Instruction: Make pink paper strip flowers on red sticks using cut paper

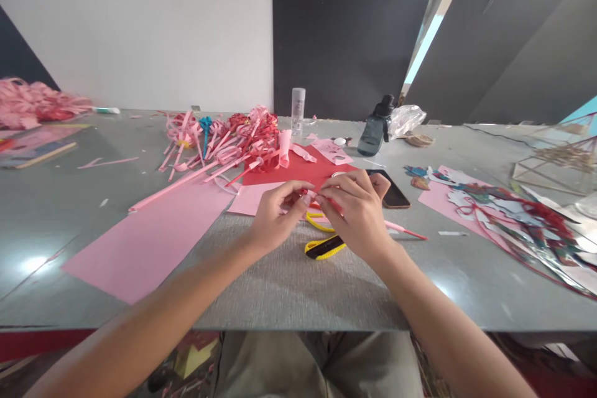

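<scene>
My left hand point(278, 214) and my right hand point(359, 214) meet over the middle of the table, fingertips nearly touching. Both pinch a small piece of pink and red paper point(306, 193), mostly hidden by the fingers. Under my right hand lies a yellow and black utility knife point(321, 248). A yellow loop point(317, 222), perhaps a scissors handle, shows just behind it. To the right of that hand a thin pink and red paper stick point(407, 231) pokes out. Red paper point(298, 166) lies flat beyond my hands.
A heap of pink and red paper-strip flowers point(233, 140) sits back left, near a long pink sheet point(153, 242). Behind stand a clear bottle point(297, 112) and a dark water bottle point(373, 130). A phone point(392, 189) lies right, with colourful paper cutouts point(513, 217) farther over.
</scene>
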Demonstrator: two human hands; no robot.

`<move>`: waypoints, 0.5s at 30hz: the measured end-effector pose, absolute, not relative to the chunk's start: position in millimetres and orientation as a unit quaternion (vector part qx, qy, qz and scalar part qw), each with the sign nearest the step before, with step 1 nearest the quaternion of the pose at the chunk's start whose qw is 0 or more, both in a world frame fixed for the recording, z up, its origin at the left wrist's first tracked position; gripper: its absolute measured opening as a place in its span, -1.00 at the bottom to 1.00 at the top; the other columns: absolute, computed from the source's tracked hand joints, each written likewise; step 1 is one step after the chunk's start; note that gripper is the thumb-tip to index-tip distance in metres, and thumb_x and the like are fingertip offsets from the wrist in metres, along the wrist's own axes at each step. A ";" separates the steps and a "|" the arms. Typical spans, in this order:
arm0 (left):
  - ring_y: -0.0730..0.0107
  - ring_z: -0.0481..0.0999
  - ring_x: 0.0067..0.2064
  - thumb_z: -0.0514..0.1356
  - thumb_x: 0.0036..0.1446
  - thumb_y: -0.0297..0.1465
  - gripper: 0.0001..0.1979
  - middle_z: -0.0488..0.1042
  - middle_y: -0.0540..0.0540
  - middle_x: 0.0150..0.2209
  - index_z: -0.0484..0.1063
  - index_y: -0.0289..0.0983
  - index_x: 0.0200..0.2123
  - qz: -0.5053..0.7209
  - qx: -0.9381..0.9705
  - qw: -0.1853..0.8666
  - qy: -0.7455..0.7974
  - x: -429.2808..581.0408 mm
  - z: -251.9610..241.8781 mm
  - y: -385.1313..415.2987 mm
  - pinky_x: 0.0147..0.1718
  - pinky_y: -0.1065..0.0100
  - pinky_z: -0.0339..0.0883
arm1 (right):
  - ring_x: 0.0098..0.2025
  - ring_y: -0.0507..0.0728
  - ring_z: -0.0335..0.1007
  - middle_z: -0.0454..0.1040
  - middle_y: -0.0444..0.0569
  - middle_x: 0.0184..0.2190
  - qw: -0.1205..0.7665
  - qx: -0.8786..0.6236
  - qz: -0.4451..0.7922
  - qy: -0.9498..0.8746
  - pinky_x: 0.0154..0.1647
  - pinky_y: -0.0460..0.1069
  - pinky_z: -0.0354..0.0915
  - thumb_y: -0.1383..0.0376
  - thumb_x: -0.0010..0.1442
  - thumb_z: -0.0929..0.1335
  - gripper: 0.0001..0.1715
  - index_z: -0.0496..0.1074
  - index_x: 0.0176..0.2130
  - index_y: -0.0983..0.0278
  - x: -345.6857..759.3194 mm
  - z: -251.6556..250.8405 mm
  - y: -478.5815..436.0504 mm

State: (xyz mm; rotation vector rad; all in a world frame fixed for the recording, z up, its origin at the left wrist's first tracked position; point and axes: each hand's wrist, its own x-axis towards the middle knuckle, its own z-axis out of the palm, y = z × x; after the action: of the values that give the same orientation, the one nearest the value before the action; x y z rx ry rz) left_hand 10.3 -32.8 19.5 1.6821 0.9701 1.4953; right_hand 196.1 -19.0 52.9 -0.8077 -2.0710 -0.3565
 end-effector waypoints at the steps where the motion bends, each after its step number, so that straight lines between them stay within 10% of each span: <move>1: 0.34 0.61 -0.29 0.27 0.31 -0.15 -0.68 0.59 -0.14 -0.19 0.55 -0.26 -0.05 0.576 0.640 0.352 0.368 10.6 20.1 -33.1 -0.38 0.37 0.60 | -0.09 0.18 0.41 0.67 -0.17 -0.18 0.432 -0.325 -0.145 -0.829 -0.03 0.18 0.02 0.28 0.37 0.42 -0.86 0.58 -0.28 0.19 196.2 52.8 -18.7; 15: 0.33 0.64 -0.22 0.29 0.30 -0.19 -0.75 0.64 -0.12 -0.21 0.60 -0.26 -0.15 0.600 0.631 0.345 0.351 13.1 22.3 -32.0 -0.23 0.36 0.58 | -0.04 0.22 0.40 0.67 -0.15 -0.14 0.431 -0.353 -0.137 -0.819 0.06 0.22 0.03 0.25 0.31 0.45 -0.92 0.61 -0.25 0.13 196.9 51.0 -20.8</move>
State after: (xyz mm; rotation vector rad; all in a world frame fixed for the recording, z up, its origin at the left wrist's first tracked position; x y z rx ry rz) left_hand 13.1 -32.0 22.3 1.6401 0.9109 1.5572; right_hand 196.9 -20.8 51.0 -0.8796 -2.0437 -0.3415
